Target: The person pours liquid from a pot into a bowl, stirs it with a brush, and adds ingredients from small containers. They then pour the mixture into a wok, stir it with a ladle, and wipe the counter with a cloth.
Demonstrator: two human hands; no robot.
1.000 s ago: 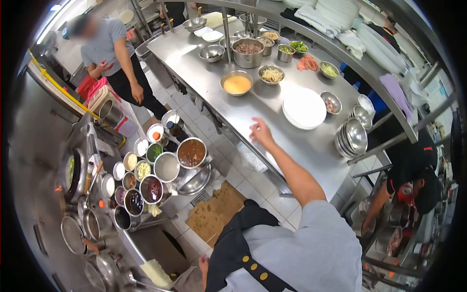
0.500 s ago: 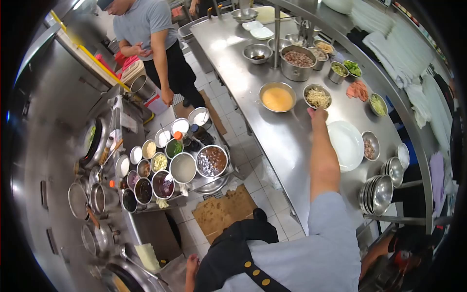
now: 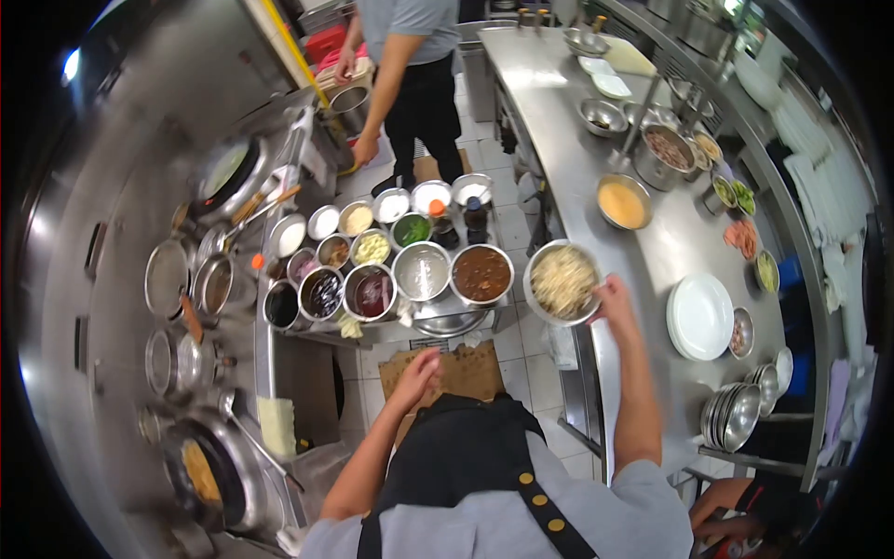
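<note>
My right hand (image 3: 613,300) grips the rim of a steel bowl of pale shredded food (image 3: 562,280) and holds it in the air beside the edge of the long steel counter (image 3: 670,247). My left hand (image 3: 417,369) hangs in front of me with loose fingers and holds nothing, above the brown cardboard mat (image 3: 470,371) on the floor. Just left of the bowl stands a cluster of round sauce and seasoning pots (image 3: 419,271), the nearest one filled with brown sauce (image 3: 481,273).
On the counter are a bowl of orange liquid (image 3: 623,201), a pot of meat (image 3: 667,151), stacked white plates (image 3: 700,317) and nested steel bowls (image 3: 736,415). Woks and pans (image 3: 209,466) line the stove at left. Another person (image 3: 410,70) stands in the aisle ahead.
My right hand reached the bowl of shredded food on the counter, took it and carried it off the counter toward the sauce pots. My left hand rose into view. My view swung left.
</note>
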